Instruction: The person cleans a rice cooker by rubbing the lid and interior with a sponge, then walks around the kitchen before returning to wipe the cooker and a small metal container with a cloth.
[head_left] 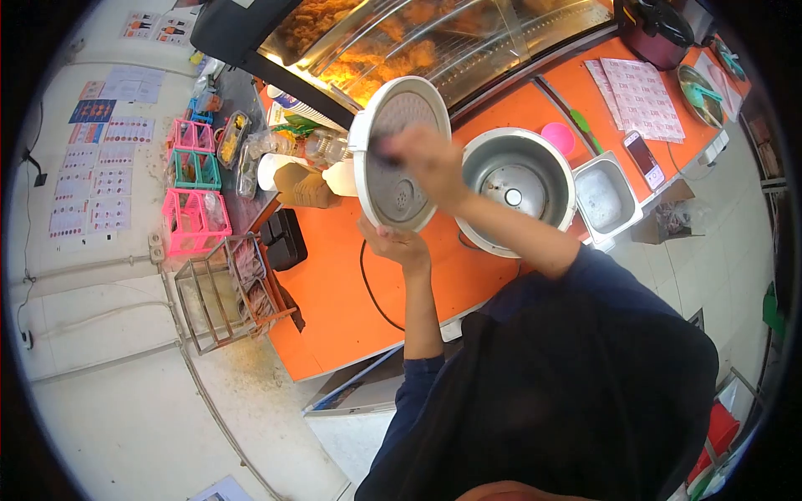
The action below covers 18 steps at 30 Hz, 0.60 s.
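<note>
A round rice cooker lid [405,104] is tilted up with its grey inner side facing me. My left hand [396,246] grips its lower rim from beneath. Across the lid's inner face is my right hand [430,159], blurred by motion, with its fingers drawn together. A dark, smeared patch shows at those fingertips, too blurred to name. Just right of the lid stands the open rice cooker [493,171], its bare metal interior showing a round centre piece.
Behind is a lit glass cabinet [468,75] with fried food. To the right are a steel pan [607,200], a phone [643,159], a pink cup [558,139] and printed papers [642,98]. Bottles and containers [302,184] crowd the left, near a black box [284,240] and wire rack [221,292].
</note>
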Available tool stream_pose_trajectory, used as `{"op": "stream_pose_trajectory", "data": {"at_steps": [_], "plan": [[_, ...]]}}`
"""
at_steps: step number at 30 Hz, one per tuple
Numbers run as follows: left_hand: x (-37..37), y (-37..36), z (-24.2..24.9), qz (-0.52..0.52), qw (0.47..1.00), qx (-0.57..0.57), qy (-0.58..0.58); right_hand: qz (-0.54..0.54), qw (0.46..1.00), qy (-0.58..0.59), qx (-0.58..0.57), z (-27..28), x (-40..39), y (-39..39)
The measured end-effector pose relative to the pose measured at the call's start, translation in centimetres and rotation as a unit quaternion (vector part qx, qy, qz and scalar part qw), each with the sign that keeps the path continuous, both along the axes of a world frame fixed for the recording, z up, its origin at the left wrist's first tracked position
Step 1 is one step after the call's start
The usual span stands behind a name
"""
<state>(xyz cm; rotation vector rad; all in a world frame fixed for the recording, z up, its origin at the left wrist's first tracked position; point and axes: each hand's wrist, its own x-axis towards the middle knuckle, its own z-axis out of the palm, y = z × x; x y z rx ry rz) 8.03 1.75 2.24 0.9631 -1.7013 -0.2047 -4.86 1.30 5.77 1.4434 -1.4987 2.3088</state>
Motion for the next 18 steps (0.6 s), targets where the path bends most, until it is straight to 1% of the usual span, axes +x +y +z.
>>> {"op": "stream_pose_trajectory", "data": {"at_steps": [2, 3, 5, 6, 8, 9, 10, 11, 12, 13, 14, 15, 16, 18], "plan": [[0.2, -0.6, -0.2, -0.031, 0.998, 0.016, 0.047, 0.043, 0.996, 0.07, -0.039, -2.2, 3.9, 2.9], [0.2, -0.6, -0.1, -0.029, 0.998, 0.016, 0.046, 0.045, 0.996, 0.069, -0.039, -4.0, 4.2, 3.2], [0.2, -0.7, 0.4, -0.031, 0.998, 0.001, 0.051, 0.062, 0.998, 0.018, 0.028, -7.0, 4.3, 3.7], [0.1, -0.9, 0.6, -0.026, 0.998, 0.002, 0.049, 0.066, 0.997, 0.017, 0.03, -6.7, 3.9, 3.3], [-0.1, -1.0, 0.6, -0.012, 0.999, -0.036, 0.025, 0.012, 0.986, -0.125, 0.114, -4.8, 1.6, 2.3], [0.3, -0.7, 0.3, -0.009, 0.999, -0.033, 0.025, -0.017, 0.988, -0.137, 0.073, -3.2, 1.2, 1.6], [0.6, -0.5, 0.1, -0.01, 1.0, 0.0, 0.014, -0.017, 0.988, -0.136, 0.073, -3.2, 1.8, 2.2], [0.6, -0.6, -0.1, -0.014, 0.999, 0.032, 0.003, 0.032, 0.993, -0.063, 0.093, -3.1, 2.9, 3.3], [0.5, -0.5, 0.0, -0.017, 0.999, 0.031, 0.003, 0.08, 0.99, 0.01, 0.113, -3.3, 3.6, 3.9], [0.4, -0.5, 0.0, -0.03, 0.999, 0.035, 0.022, 0.078, 0.991, 0.01, 0.112, -4.1, 3.5, 3.8], [0.5, -0.6, 0.1, -0.043, 0.998, 0.039, 0.039, 0.064, 0.991, -0.032, 0.114, -5.2, 3.5, 3.7], [0.3, -0.7, 0.3, -0.044, 0.998, 0.037, 0.038, 0.053, 0.989, -0.071, 0.116, -4.8, 3.2, 3.5], [0.3, -0.7, 0.5, -0.038, 0.998, 0.028, 0.034, 0.056, 0.989, -0.073, 0.115, -4.5, 2.9, 3.0], [0.5, -0.4, 0.3, -0.027, 0.999, 0.026, 0.029, 0.008, 0.989, -0.115, 0.088, -3.1, 2.5, 2.2]]}}
